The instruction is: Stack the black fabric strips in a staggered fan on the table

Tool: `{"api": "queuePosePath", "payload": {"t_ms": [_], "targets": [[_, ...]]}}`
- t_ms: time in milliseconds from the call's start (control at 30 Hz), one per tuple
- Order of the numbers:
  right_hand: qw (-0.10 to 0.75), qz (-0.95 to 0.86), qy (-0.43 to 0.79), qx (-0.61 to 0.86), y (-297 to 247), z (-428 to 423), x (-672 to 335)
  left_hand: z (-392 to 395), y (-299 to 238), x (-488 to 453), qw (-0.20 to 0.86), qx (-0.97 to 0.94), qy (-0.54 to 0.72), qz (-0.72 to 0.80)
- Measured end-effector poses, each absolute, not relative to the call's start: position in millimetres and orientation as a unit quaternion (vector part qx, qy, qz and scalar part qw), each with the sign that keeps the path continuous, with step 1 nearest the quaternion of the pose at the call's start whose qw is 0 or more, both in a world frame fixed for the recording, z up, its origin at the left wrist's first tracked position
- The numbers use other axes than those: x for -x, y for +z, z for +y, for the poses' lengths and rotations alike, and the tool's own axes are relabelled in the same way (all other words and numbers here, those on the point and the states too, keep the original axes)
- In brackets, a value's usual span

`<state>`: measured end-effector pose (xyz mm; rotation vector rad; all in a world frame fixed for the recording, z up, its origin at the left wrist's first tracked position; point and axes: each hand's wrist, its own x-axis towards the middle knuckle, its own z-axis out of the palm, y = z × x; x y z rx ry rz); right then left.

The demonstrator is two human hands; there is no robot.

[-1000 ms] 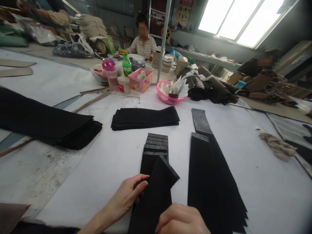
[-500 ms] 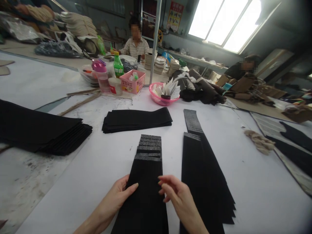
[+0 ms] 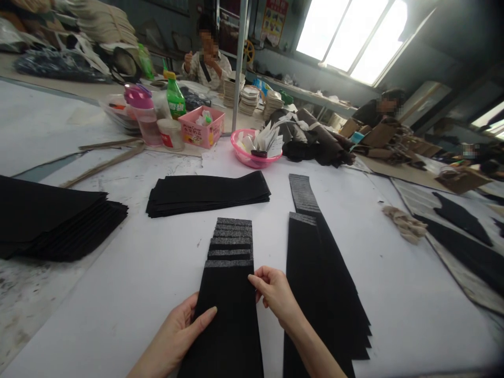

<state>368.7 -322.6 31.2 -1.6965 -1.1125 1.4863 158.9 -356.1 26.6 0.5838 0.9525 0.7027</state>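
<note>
A stack of long black fabric strips (image 3: 226, 315) lies in front of me, its far ends fanned so that grey speckled bands show. My left hand (image 3: 179, 328) grips the stack's left edge, thumb on top and fingers beneath. At the right edge, below the bands, my right hand (image 3: 273, 291) pinches the strips between thumb and fingers. Close by on the right rests a second fanned stack of black strips (image 3: 315, 283), also with grey ends. Beyond my hands lies a shorter black stack (image 3: 207, 191).
A thick pile of black pieces (image 3: 51, 215) is at the left. Behind stand a pink basin (image 3: 252, 155) with papers, a pink box (image 3: 202, 128), a green bottle (image 3: 174, 97) and a metal pole (image 3: 239, 68). A crumpled beige cloth (image 3: 405, 223) lies right. A person (image 3: 208, 58) sits across.
My right hand has closed from loosely spread fingers to a pinch on the stack's right edge. Another grey band shows more clearly. The view has shifted, moving the scene slightly left.
</note>
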Motion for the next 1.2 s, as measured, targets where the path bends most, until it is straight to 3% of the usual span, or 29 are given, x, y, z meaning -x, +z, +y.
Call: {"api": "queuePosePath", "payload": {"t_ms": [267, 567, 1200], "targets": [[0.253, -0.46, 0.548, 0.651, 19, -306, -372, -320, 13, -143, 0.554, -0.51, 0.264, 0.602], [0.227, -0.532, 0.463, 0.672, 2, -294, -377, -303, 16, -149, 0.538, -0.505, 0.211, 0.641], [0.194, -0.531, 0.462, 0.684, -1, -289, -379, -298, 7, -146, 0.517, -0.533, 0.167, 0.649]]}}
